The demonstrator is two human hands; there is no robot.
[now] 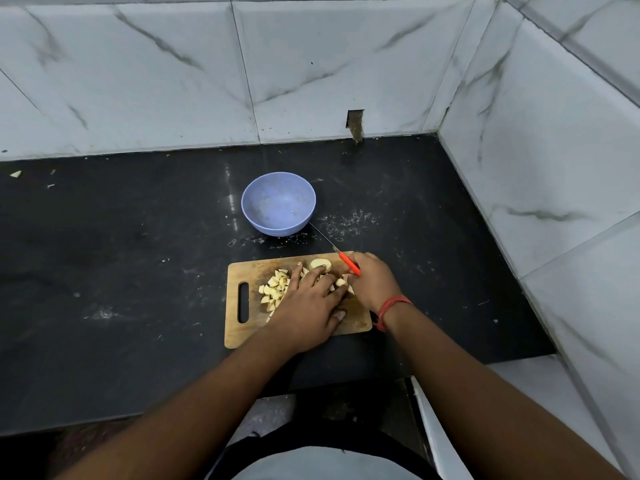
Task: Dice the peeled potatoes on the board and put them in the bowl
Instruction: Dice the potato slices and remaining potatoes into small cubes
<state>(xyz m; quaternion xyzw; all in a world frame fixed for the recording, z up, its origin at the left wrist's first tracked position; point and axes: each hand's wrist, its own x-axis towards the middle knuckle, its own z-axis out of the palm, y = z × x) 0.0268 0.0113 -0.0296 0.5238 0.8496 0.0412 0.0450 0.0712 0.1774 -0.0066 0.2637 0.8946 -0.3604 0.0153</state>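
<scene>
At the far left of the black table (104, 254), a few pale scraps (15, 173) lie near the marble-tiled wall (138, 64). Toward the centre, a blue bowl (278, 203) stands upright on the table, just beyond the wooden cutting board (242, 327) and apart from it; no potato shows inside. The board lies flat with its handle slot (243, 302) at the left end. A pile of diced potato pieces (274, 289) rests on the board's left-centre area. The left hand (308, 306) lies over the board with fingers extended and spread, fingertips (323, 270) pressing on the pieces and reaching a larger uncut potato piece (321, 264) near the board's far edge. Just to the right, the right hand (372, 282) is clamped around the orange handle of a knife (349, 263); the thin blade points up and left toward the bowl, its tip near the bowl's base. A red thread band (393, 304) encircles the right wrist. A second tiled wall (554, 150) closes the table's right side.
</scene>
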